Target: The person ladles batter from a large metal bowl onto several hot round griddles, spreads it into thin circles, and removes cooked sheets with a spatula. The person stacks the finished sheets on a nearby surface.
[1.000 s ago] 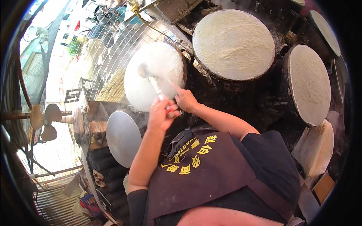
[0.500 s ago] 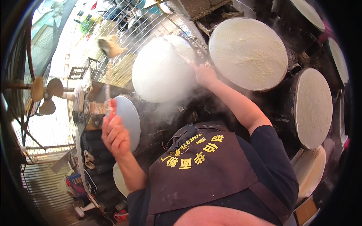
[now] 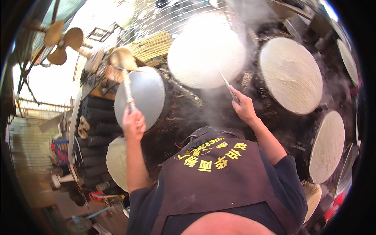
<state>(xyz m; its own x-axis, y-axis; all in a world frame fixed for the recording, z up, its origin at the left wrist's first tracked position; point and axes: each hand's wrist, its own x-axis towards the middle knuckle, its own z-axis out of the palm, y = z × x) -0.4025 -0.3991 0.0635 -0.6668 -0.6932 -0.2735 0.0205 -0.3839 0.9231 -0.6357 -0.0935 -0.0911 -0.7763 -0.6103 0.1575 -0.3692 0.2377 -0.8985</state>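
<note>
A worker in a dark short-sleeved shirt (image 3: 288,178) and a brown apron (image 3: 219,186) with yellow lettering stands before a curved row of large round tops, with steam drifting in the air. The left hand (image 3: 134,123) closes in a fist around the pale handle of a long-handled brush (image 3: 127,84), holding it upright; the tool's flared tan head, blurred, stands at the upper edge of a smooth grey disc (image 3: 147,96). The right hand (image 3: 244,106) grips a thin blade-like tool (image 3: 225,82), its tip slanting up and leftward to the lower part of a brilliant white disc (image 3: 207,55) at top center. Glare hides the detail of that surface, and whether the tip touches it cannot be told.

To the right, a cream-coated disc (image 3: 291,76) shows a ridged surface, and another coated round (image 3: 328,147) tilts steeply beside the worker. A narrow pale disc (image 3: 347,62) sits near the far right rim of the view. At lower left, a cream round (image 3: 117,162) is partly behind the left forearm. A three-bladed fan (image 3: 62,42) stands at upper left, near a bundle of yellowish sticks (image 3: 152,46). Below the fan, a pair of tan shoes (image 3: 83,127) rests against dark, ridged material (image 3: 96,141).
</note>
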